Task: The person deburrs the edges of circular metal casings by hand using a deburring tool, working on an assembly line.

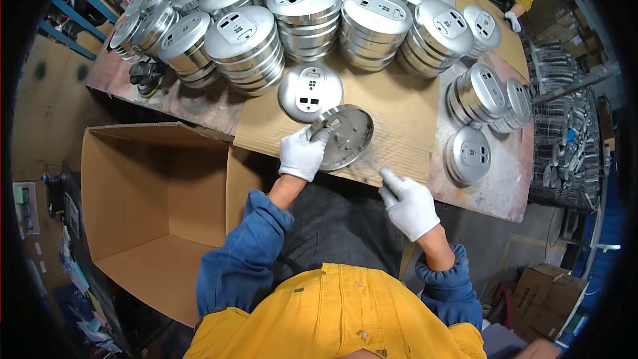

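Observation:
My left hand (302,154), in a white glove, grips the rim of a round metal cover (349,136). That cover is tilted at the table's front edge, its hollow underside with small fittings facing up. Just beyond it, a similar silver cover (311,91) lies face up on the cardboard, showing dark square cut-outs. My right hand (409,207), also gloved in white, is held apart from the cover, to its right and nearer my body. Its forefinger and thumb are stretched apart with nothing visible between them; the other fingers look curled.
Stacks of silver covers (375,13) crowd the table's far side, with smaller stacks (468,156) at right. A cardboard sheet (405,110) covers the table's middle. An open carton (159,193) stands at left. Another person's gloved hand (512,21) is at far right, near a wire rack (565,133).

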